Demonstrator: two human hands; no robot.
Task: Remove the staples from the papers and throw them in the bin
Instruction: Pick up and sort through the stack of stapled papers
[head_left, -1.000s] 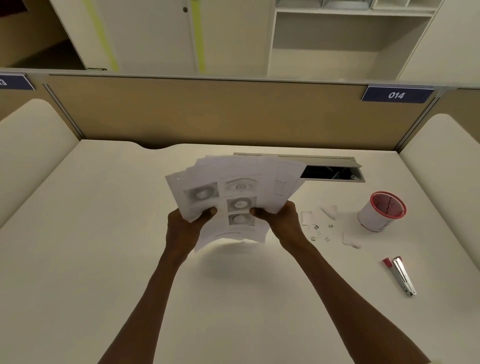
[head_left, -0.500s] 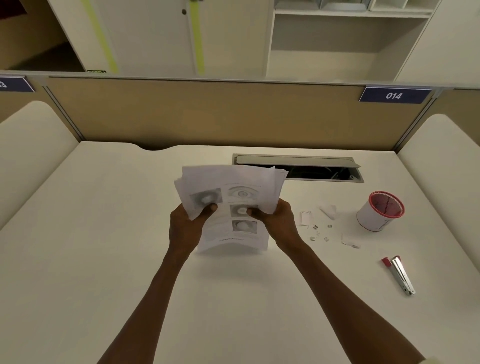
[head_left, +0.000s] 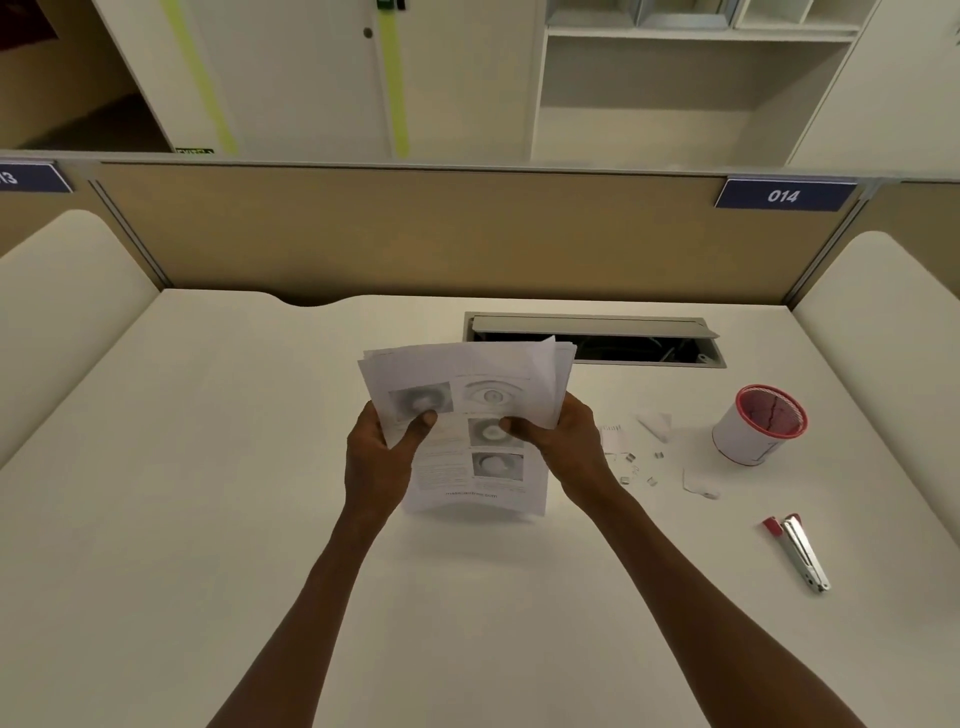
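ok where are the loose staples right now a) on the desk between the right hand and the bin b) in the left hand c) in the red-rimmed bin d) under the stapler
a: the small staples lie scattered on the desk, to the right of the right hand and short of the bin, while both hands hold the papers.

brightness: pretty dim and warm, everything has a yellowish cast
light source: seems overhead, soft, no hard glare anywhere
shadows: faint soft one on the desk (head_left: 208, 519) under the papers (head_left: 467, 415), another beside the bin (head_left: 758, 426)
sharpness: overall mushy, print on the papers is unreadable, staples (head_left: 631, 467) are just specks
distortion: wide-angle bend, divider (head_left: 415, 234) and desk edges curve toward the left and right
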